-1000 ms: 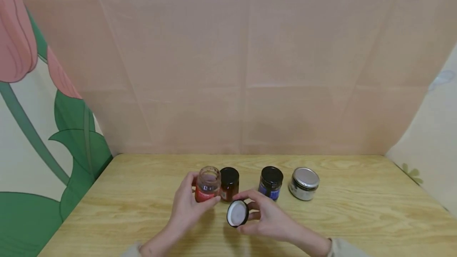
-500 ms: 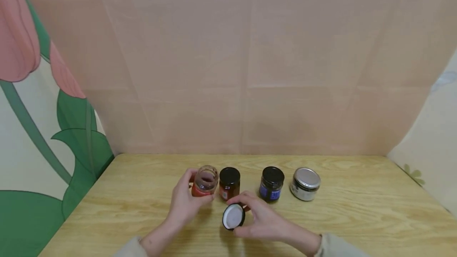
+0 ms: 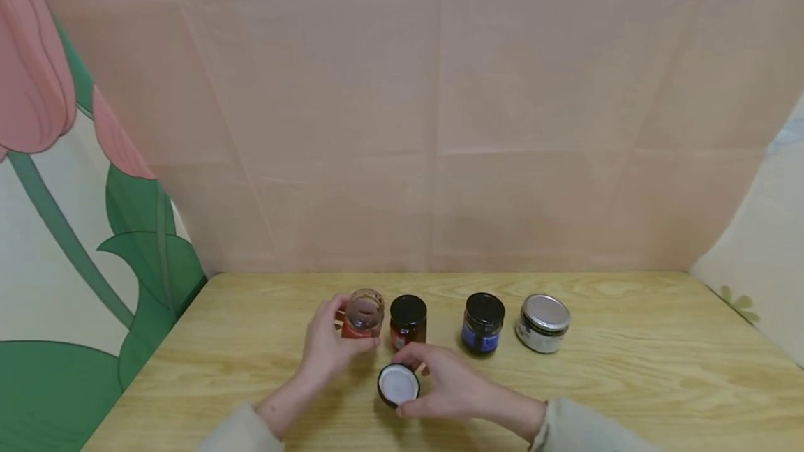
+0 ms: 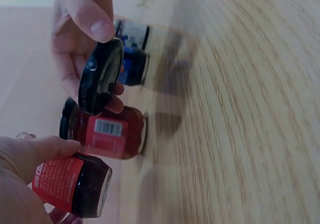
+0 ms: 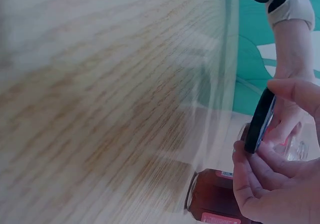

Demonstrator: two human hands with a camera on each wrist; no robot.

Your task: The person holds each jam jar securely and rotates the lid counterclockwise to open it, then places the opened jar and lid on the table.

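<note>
My left hand grips an uncapped glass jar with a red label, its open mouth facing up in the head view. Dark contents show in the base of this jar in the left wrist view. Between thumb and fingers my right hand pinches a round black lid, its white inside turned upward toward the head camera. In the right wrist view the lid appears edge-on, apart from the uncapped jar. Just right of that jar stands a capped jar with dark red contents.
Farther right on the wooden table stand a black-lidded jar with a blue label and a wider jar with a silver lid. A plain pinkish cloth hangs behind the table's back edge.
My right hand has moved left with the lid, whose white inside has turned further upward. The uncapped jar in my left hand has tilted and shifted slightly, opening a gap from the capped jar.
</note>
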